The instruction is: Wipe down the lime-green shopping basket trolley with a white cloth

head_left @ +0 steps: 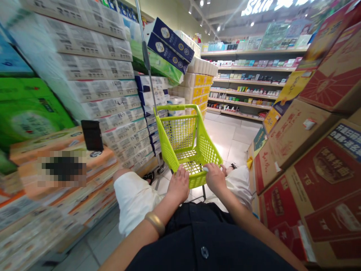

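A lime-green plastic shopping cart (180,131) stands in front of me in a store aisle, its basket empty. My left hand (178,184) is closed over the near rim on the left side. My right hand (214,177) is closed over the same rim on the right side. A gold bangle (155,223) sits on my left wrist. A metal pole (146,60) rises from the far left corner of the cart.
Stacked packs of tissue and paper goods (93,75) wall the left side. Red and brown cardboard boxes (310,158) are piled on the right. The tiled floor (228,139) runs ahead to shelves (248,90) of small products.
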### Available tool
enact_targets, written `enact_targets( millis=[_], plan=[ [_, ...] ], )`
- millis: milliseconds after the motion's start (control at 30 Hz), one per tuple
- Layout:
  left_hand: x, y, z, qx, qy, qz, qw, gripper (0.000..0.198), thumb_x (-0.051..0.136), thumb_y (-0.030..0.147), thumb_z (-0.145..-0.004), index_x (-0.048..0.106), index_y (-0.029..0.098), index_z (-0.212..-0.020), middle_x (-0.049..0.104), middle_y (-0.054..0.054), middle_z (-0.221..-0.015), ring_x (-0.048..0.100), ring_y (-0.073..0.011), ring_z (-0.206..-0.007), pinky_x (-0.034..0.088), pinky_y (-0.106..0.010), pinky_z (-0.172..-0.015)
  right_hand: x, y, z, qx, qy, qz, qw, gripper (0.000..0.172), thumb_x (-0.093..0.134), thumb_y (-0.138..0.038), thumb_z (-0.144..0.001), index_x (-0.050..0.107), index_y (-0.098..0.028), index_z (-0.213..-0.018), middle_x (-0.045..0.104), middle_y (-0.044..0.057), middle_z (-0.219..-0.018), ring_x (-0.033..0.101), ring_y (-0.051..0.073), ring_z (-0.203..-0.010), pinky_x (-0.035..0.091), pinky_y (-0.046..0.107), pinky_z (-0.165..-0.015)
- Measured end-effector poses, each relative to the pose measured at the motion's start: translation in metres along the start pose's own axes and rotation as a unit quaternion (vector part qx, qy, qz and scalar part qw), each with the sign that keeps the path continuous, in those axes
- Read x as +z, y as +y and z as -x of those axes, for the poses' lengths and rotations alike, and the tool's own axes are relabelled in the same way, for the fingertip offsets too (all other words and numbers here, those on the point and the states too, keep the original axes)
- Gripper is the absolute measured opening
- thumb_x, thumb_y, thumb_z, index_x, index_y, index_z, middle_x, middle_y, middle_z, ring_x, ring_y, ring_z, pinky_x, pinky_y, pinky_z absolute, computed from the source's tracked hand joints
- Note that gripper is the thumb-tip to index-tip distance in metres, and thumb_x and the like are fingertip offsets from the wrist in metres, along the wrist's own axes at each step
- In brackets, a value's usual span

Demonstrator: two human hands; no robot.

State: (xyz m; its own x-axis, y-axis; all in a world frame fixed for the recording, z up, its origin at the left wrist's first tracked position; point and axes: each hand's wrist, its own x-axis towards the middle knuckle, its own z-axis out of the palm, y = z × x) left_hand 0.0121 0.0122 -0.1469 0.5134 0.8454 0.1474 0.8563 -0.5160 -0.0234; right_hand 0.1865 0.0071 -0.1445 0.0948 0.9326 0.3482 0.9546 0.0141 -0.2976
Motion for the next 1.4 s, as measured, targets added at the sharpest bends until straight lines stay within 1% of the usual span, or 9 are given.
enact_targets(
  millis=[133,200,500,600,733,800,1133,1233,1400],
  plan=[
    [0.001,0.000,0.000,-0.005,-0.004,0.002,1.000,0.051,0.046,0.018,-0.081,0.043,0.009,-0.131,0.045,-0.020,-0.141,0.020,-0.0278,-0.144,0.033,-0.044,-0.108,0.014,-0.033,0.007,-0.077,-0.014,-0.023,0.997,0.033,0.043,-0.005,-0.084,0.065,-0.025,-0.100,0.067,0.002,-0.101,0.057,0.018,-0.097,0.019,0.036,-0.101],
    [0.000,0.000,0.000,-0.004,-0.006,0.002,1.000,0.049,0.045,0.016,-0.082,0.043,0.008,-0.131,0.045,-0.020,-0.141,0.020,-0.0269,-0.144,0.033,-0.042,-0.108,0.018,-0.039,0.009,-0.105,-0.020,-0.035,0.994,0.033,0.043,-0.006,-0.084,0.064,-0.025,-0.100,0.067,0.002,-0.102,0.057,0.017,-0.097,0.019,0.035,-0.101],
    [0.000,0.000,0.002,0.007,0.000,-0.001,1.000,0.050,0.051,0.023,-0.079,0.047,0.009,-0.127,0.047,-0.021,-0.140,0.021,-0.0305,-0.144,0.036,-0.044,-0.106,-0.002,0.015,-0.001,-0.009,0.019,0.004,1.000,0.035,0.044,-0.004,-0.080,0.065,-0.025,-0.099,0.068,0.002,-0.102,0.057,0.018,-0.100,0.017,0.038,-0.102],
    [0.001,0.001,0.001,0.006,0.003,0.003,1.000,0.052,0.052,0.023,-0.078,0.045,0.008,-0.128,0.044,-0.022,-0.142,0.021,-0.0306,-0.144,0.034,-0.045,-0.107,0.004,0.003,0.002,-0.012,0.012,0.009,1.000,0.034,0.044,-0.004,-0.081,0.065,-0.025,-0.099,0.068,0.003,-0.099,0.057,0.019,-0.098,0.018,0.038,-0.101],
    [-0.001,0.001,0.002,0.005,0.008,0.004,1.000,0.047,0.049,0.017,-0.080,0.046,0.007,-0.126,0.045,-0.022,-0.140,0.022,-0.0287,-0.144,0.033,-0.041,-0.109,0.017,-0.027,0.011,-0.085,0.004,-0.027,0.996,0.036,0.043,-0.003,-0.082,0.064,-0.025,-0.101,0.067,0.002,-0.101,0.056,0.018,-0.097,0.018,0.035,-0.102],
    [-0.002,0.000,0.002,0.006,0.005,0.002,1.000,0.047,0.049,0.016,-0.080,0.046,0.007,-0.126,0.046,-0.021,-0.139,0.023,-0.0281,-0.143,0.033,-0.040,-0.109,0.019,-0.031,0.013,-0.101,0.000,-0.038,0.994,0.036,0.044,-0.003,-0.081,0.064,-0.026,-0.101,0.068,0.001,-0.102,0.056,0.017,-0.097,0.017,0.035,-0.102],
    [-0.005,0.002,0.002,0.014,-0.005,0.001,1.000,0.051,0.053,0.021,-0.078,0.047,0.008,-0.127,0.045,-0.021,-0.141,0.022,-0.0302,-0.143,0.036,-0.043,-0.106,0.000,0.027,-0.004,-0.014,0.039,-0.020,0.999,0.035,0.043,-0.002,-0.080,0.064,-0.023,-0.097,0.069,0.002,-0.098,0.057,0.018,-0.097,0.017,0.036,-0.104],
    [-0.004,0.002,0.003,0.009,-0.005,-0.001,1.000,0.053,0.055,0.022,-0.077,0.047,0.007,-0.126,0.045,-0.021,-0.141,0.022,-0.0307,-0.143,0.033,-0.042,-0.109,0.005,0.016,-0.001,-0.010,0.044,-0.016,0.999,0.034,0.043,-0.002,-0.080,0.065,-0.023,-0.096,0.069,0.003,-0.096,0.057,0.018,-0.096,0.019,0.035,-0.102],
    [0.000,0.000,0.003,0.001,0.005,-0.007,1.000,0.049,0.051,0.019,-0.080,0.046,0.007,-0.126,0.044,-0.021,-0.141,0.023,-0.0292,-0.143,0.034,-0.042,-0.109,0.019,-0.014,0.013,-0.078,0.043,-0.038,0.995,0.037,0.044,-0.002,-0.079,0.064,-0.024,-0.101,0.068,0.003,-0.099,0.056,0.018,-0.097,0.020,0.033,-0.101]
  ],
)
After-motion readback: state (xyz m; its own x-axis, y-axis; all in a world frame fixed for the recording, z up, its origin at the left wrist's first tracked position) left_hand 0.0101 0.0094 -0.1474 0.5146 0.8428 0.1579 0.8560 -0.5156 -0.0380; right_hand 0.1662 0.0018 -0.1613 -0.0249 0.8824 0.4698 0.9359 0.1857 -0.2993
